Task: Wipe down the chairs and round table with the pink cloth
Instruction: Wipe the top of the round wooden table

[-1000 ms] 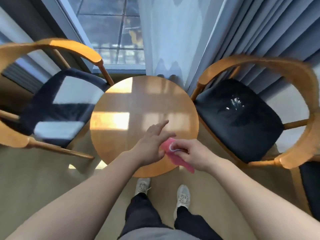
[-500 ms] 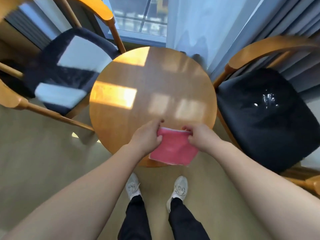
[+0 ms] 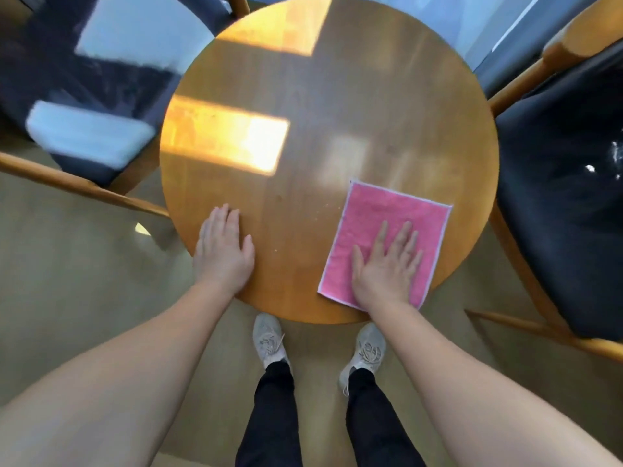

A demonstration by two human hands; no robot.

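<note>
The pink cloth (image 3: 394, 217) lies spread flat on the near right part of the round wooden table (image 3: 337, 96). My right hand (image 3: 387, 264) presses palm-down on the cloth's near half, fingers spread. My left hand (image 3: 224, 252) rests flat on the bare tabletop at the near left edge, holding nothing. A few small crumbs lie on the wood between the two hands. One wooden chair with a dark cushion (image 3: 101, 85) stands left of the table, and a second chair (image 3: 566, 197) stands to the right.
My legs and grey shoes (image 3: 269, 342) stand on the beige floor just under the table's near edge. A pale curtain (image 3: 499, 18) hangs behind the table at the upper right. Bright sun patches fall on the tabletop and on the left chair's seat.
Both hands unfolded the cloth, which now lies flat on the table. My left hand let go and moved left onto the bare wood. My head came closer to the table.
</note>
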